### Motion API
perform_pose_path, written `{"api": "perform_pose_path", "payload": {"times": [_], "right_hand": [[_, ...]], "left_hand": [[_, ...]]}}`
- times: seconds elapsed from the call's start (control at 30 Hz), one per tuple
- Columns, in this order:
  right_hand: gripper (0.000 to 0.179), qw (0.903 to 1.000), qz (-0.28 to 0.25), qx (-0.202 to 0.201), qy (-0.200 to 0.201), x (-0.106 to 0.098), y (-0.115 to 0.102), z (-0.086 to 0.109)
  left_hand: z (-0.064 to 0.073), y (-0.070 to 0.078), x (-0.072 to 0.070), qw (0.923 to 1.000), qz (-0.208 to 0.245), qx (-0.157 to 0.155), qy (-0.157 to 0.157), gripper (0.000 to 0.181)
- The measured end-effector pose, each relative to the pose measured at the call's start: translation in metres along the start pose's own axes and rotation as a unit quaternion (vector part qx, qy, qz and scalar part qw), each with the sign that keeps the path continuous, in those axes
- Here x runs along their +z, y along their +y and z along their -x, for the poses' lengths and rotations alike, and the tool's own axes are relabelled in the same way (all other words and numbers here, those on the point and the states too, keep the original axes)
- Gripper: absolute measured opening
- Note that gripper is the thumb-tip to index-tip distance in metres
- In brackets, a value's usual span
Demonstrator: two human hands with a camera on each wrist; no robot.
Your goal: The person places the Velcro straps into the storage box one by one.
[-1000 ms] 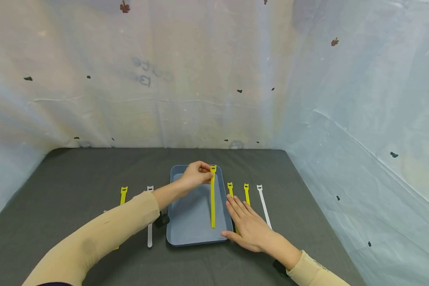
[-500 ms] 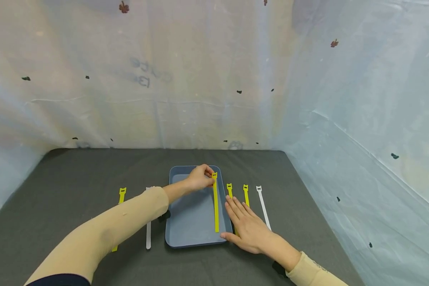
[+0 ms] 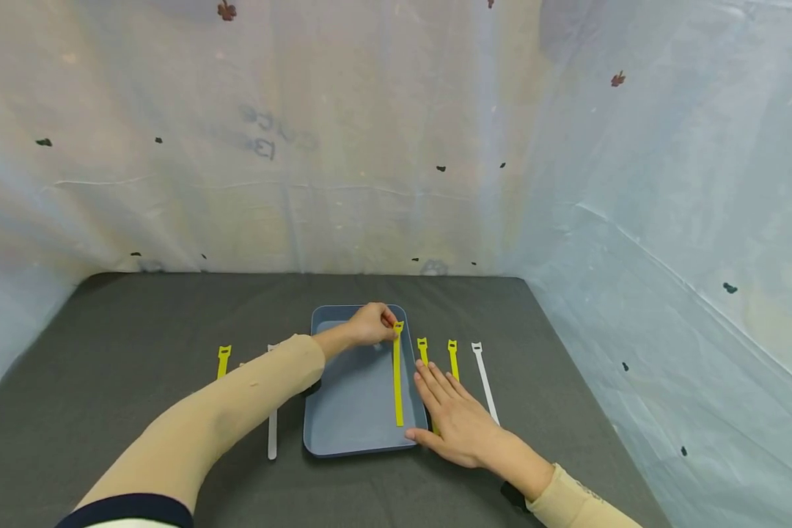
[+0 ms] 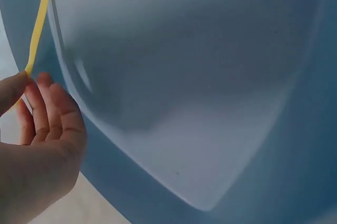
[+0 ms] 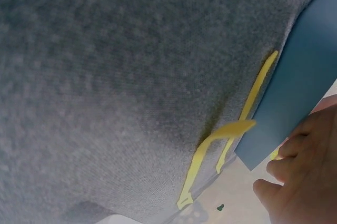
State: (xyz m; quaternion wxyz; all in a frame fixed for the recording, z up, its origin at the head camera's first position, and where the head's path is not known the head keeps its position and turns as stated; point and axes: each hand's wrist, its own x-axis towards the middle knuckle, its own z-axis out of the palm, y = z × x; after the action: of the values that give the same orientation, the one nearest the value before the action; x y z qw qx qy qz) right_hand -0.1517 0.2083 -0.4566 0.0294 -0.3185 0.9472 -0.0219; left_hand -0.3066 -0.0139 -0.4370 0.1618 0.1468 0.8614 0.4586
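Observation:
Thumb and fingers of my left hand (image 3: 372, 324) pinch a yellow hook-and-loop cable tie (image 3: 398, 381) near its slotted head. The strap runs lengthwise along the right inner side of the blue-grey tray (image 3: 353, 422). In the left wrist view, the yellow strap (image 4: 38, 29) rises from between thumb and fingers beside the tray rim. My right hand (image 3: 458, 425) has its fingers straight along the tray's right edge, overlapping two more yellow ties (image 3: 423, 348) in the head view. One of those, a yellow tie (image 5: 195, 168), bends up off the cloth in the right wrist view.
Right of those lies a white cable tie (image 3: 485, 381). Left of the tray are another white tie (image 3: 273, 436) and a yellow tie (image 3: 224, 359), partly hidden by my left sleeve. Dark grey cloth (image 3: 138, 330) covers the table. Pale sheeting (image 3: 343, 147) walls the back and sides.
My left hand has moved slightly right and nearer, lowering the yellow cable tie toward the tray's right side. My right hand has stayed in place.

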Motion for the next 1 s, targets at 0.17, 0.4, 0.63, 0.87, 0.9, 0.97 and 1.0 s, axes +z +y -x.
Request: {"api": "perform_pose_path", "payload": {"times": [0.17,0.4,0.63,0.87,0.9,0.97,1.0], "right_hand": [[0.092,1.0,0.003,-0.002,0.003,-0.001,-0.001,0.001],[0.091,1.0,0.004,-0.006,0.005,-0.002,-0.003,0.0],[0.09,1.0,-0.003,-0.002,0.001,-0.001,-0.004,0.0],[0.09,1.0,-0.005,0.001,-0.002,-0.002,-0.003,0.002],[0.09,1.0,-0.005,0.001,-0.002,-0.002,-0.003,0.002],[0.09,1.0,-0.006,0.0,-0.002,-0.002,-0.003,0.002],[0.09,1.0,-0.006,0.0,-0.003,-0.002,-0.003,0.002]], "left_hand": [[-0.004,-0.004,0.002,0.9992,-0.038,0.008,-0.004,0.019],[-0.008,-0.011,0.001,0.9951,-0.095,0.025,-0.007,0.017],[-0.007,-0.013,0.004,0.9929,-0.115,0.032,-0.002,0.021],[-0.009,-0.015,0.009,0.9913,-0.126,0.036,-0.002,0.024],[-0.01,-0.015,0.009,0.9913,-0.127,0.036,-0.001,0.025],[-0.011,-0.016,0.01,0.9907,-0.131,0.035,-0.001,0.027],[-0.011,-0.017,0.011,0.9905,-0.133,0.036,-0.001,0.028]]}}
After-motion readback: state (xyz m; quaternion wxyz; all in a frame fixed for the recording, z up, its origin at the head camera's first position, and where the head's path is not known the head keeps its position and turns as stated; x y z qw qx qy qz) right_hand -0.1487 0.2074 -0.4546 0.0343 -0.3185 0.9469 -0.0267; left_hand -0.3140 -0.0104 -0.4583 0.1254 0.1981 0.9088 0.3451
